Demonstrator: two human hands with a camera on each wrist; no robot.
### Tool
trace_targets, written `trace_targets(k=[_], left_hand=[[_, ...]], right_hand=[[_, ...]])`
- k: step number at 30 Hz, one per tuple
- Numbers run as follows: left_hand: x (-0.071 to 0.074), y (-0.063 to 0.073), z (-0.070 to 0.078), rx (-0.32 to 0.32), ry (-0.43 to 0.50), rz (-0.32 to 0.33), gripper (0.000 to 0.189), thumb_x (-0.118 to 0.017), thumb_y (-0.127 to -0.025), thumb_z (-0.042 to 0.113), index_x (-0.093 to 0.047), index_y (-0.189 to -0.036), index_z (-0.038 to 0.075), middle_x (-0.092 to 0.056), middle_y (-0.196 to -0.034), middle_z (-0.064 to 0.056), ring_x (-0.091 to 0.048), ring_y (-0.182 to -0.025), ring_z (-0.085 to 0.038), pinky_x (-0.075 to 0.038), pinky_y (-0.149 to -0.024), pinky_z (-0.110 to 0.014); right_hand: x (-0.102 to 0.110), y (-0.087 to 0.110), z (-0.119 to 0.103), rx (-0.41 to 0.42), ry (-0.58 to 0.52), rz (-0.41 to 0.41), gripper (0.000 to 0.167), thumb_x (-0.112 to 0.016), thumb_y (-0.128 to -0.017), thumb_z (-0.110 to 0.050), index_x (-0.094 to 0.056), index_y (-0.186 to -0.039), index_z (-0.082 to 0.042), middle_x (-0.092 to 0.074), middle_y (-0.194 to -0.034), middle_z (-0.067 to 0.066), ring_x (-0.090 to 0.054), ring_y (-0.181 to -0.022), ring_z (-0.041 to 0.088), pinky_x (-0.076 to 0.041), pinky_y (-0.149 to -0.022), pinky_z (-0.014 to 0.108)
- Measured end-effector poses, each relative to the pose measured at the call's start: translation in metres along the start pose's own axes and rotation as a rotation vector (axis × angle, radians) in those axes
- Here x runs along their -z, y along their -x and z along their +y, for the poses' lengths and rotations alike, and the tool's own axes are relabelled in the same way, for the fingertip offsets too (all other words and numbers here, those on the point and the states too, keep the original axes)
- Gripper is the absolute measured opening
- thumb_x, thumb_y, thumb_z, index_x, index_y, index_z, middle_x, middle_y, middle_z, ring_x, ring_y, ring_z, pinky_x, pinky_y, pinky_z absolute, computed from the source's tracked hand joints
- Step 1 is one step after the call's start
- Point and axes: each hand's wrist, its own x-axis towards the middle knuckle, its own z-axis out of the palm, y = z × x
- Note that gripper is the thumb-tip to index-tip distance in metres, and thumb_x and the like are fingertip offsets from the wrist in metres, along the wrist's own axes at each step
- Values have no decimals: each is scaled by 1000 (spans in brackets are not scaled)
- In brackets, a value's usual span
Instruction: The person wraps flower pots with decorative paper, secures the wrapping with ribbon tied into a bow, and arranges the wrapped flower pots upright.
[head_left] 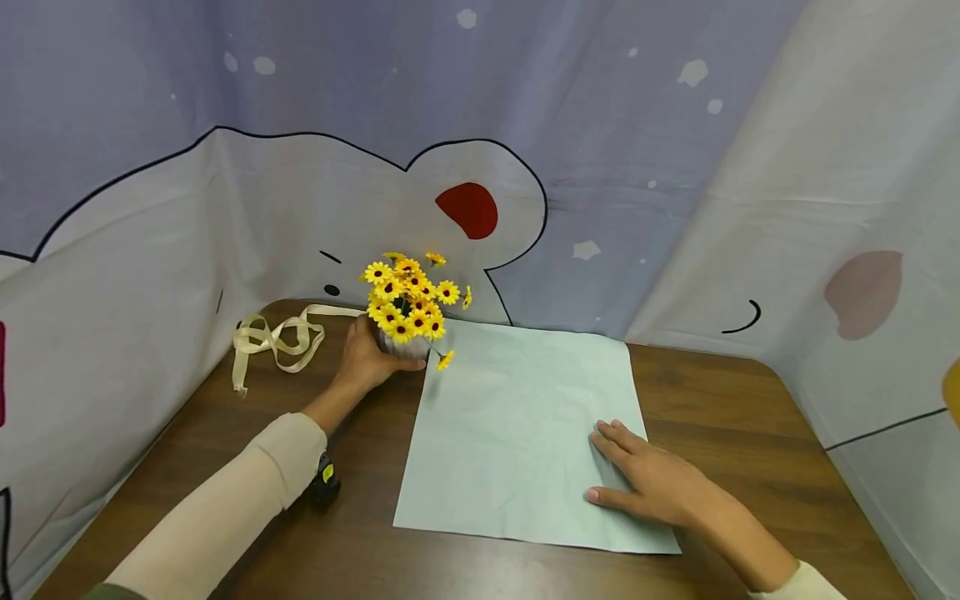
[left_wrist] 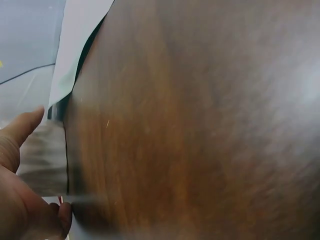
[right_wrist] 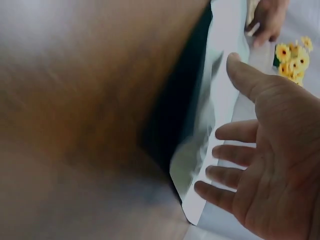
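A bunch of yellow daisy-like flowers (head_left: pixel 405 300) stands in a small greyish-white pot (head_left: pixel 401 345) at the back of the table. My left hand (head_left: pixel 366 360) holds this pot from its left side, the thumb across the front; the other fingers are mostly hidden. Under the pot's right side begins a pale mint sheet of wrapping paper (head_left: pixel 517 433), spread flat. On the sheet's right part rests my right hand (head_left: pixel 652 479), fingers extended. The right wrist view shows that hand (right_wrist: pixel 280 150) with its fingers apart and nothing held, the flowers (right_wrist: pixel 292 60) beyond it.
A loosely looped cream ribbon (head_left: pixel 281 342) lies at the back left, one end running behind the left hand. Beside the left sleeve is a small black object (head_left: pixel 326 483) with a yellow-green mark, partly hidden. A printed cloth (head_left: pixel 600 167) hangs behind the brown wooden table (head_left: pixel 360 542).
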Motion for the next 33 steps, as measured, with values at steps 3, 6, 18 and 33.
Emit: trace_targets(k=[3,6,18,33], left_hand=[[6,1,8,9,38,-22,127,-106,-76,38,-28,-171,4,-41,-169,-27,-39,-162,-48,-30,-137,-65],[8,-1,10,-12,28,-41,123,-104,-79,34,-30,-173,6,-44,-172,-24,-40,-164,-46,-30,-138,-62],[12,-2,11,11,32,-66,110,-101,-85,29,-37,-173,12,-48,-176,-18,-42,-165,-43,-34,-137,-62],[10,5,13,-16,103,-5,117,-102,-82,27,-31,-174,17,-46,-177,-16,-43,-164,-42,-35,-136,-62]], right_hand=[[-6,13,-7,4,-18,-13,92,-68,-105,-69,-50,-168,-5,-47,-177,20,-47,-162,50,-49,-121,69],[-11,24,-11,12,-35,-19,90,-68,-107,-66,-48,-170,-4,-44,-179,21,-43,-163,53,-46,-123,71],[-20,27,-14,11,-3,35,79,-66,-111,-59,-51,-168,-6,-46,-178,19,-44,-163,52,-46,-125,68],[-23,27,-13,11,-4,45,79,-65,-111,-58,-49,-170,-6,-44,-179,20,-44,-164,51,-45,-126,67]])
